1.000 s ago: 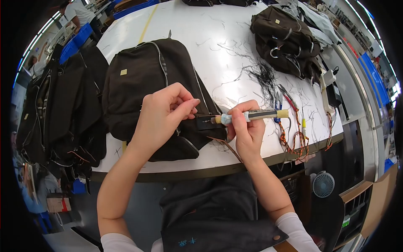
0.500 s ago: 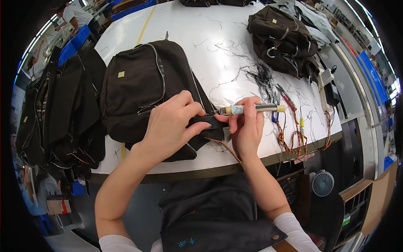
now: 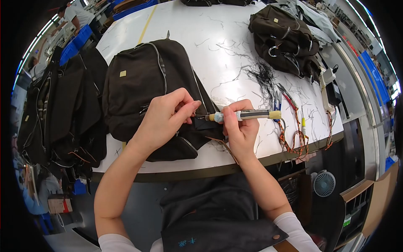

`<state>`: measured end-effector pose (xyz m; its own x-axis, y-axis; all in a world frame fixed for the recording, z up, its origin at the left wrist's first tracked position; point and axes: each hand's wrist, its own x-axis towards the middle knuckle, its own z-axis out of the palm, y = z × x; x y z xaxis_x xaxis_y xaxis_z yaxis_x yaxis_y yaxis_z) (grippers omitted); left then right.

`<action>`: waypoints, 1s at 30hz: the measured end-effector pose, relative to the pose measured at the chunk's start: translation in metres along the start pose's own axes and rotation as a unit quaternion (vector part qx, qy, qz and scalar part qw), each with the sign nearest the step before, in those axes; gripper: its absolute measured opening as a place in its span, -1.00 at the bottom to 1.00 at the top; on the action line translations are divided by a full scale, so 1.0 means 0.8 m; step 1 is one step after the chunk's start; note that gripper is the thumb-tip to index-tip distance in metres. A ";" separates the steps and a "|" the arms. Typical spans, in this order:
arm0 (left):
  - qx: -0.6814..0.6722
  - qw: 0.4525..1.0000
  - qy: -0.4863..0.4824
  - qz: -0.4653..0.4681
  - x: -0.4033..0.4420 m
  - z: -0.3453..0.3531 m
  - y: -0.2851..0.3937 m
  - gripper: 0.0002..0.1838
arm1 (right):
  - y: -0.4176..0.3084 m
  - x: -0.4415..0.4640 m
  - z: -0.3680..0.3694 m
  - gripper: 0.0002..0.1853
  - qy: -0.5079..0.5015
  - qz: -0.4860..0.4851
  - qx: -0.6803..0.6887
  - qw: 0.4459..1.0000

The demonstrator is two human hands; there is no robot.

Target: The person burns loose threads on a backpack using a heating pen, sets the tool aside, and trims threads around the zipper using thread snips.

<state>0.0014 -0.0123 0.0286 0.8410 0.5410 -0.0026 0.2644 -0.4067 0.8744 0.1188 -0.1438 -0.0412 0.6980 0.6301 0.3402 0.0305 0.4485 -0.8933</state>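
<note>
A dark backpack [image 3: 134, 80] lies on the white table, its side towards my hands. My left hand [image 3: 170, 113] pinches at a dark strap on the backpack's right side; what is between its fingertips is too small to make out. My right hand [image 3: 241, 126] holds a pen-shaped tool [image 3: 252, 114] wrapped in tape, with a cable at its rear end. The tool's tip points left at the dark strap piece [image 3: 203, 122], close to my left fingertips.
Dark bags [image 3: 75, 101] hang at the left table edge. Another dark backpack [image 3: 285, 40] is at the back right, near loose black threads [image 3: 262, 75]. Red-handled snips [image 3: 287, 95], cords and a yellow marker [image 3: 303, 126] lie right. A person [image 3: 79, 14] is at the far left.
My left hand came down to the strap, then drew back a little up and left. The tool in my right hand lifted and moved back left over the strap.
</note>
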 end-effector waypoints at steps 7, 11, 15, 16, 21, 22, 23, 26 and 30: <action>0.019 1.000 0.000 0.007 0.000 0.000 0.001 -0.77 | -0.001 0.000 0.002 -0.90 0.007 0.006 -0.049 0.999; 0.026 1.000 0.000 0.005 0.000 0.000 0.003 -0.77 | 0.000 0.000 0.001 -0.90 0.001 -0.001 -0.053 0.999; 0.024 1.000 -0.003 0.003 0.000 -0.001 0.002 -0.77 | 0.001 0.000 0.002 -0.90 0.003 0.001 -0.047 0.999; 0.016 1.000 -0.004 0.004 0.000 -0.001 0.002 -0.77 | 0.000 0.000 0.002 -0.90 0.004 0.003 -0.047 0.999; -0.004 0.998 -0.056 -0.001 0.000 -0.014 0.006 -0.87 | 0.003 0.000 -0.002 -0.92 0.007 0.000 0.006 1.000; 0.002 0.996 -0.085 0.006 0.000 -0.021 0.007 -0.89 | 0.002 0.001 -0.004 -0.92 0.014 0.011 0.040 0.999; 0.009 0.993 -0.114 0.014 -0.001 -0.027 0.009 -0.89 | 0.002 0.002 -0.005 -0.91 0.021 0.022 0.073 0.997; 0.067 0.980 -0.165 0.092 -0.004 -0.035 0.011 -0.71 | 0.004 0.007 -0.006 -0.81 0.031 0.024 0.098 0.994; 0.148 0.971 -0.127 0.137 -0.012 -0.020 0.011 -0.66 | 0.006 0.011 -0.007 -0.76 0.040 0.031 0.138 0.989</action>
<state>-0.0121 -0.0092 0.0443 0.9785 0.1982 0.0574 0.1067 -0.7240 0.6815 0.1287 -0.1395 -0.0444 0.7473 0.6145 0.2530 -0.2026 0.5732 -0.7940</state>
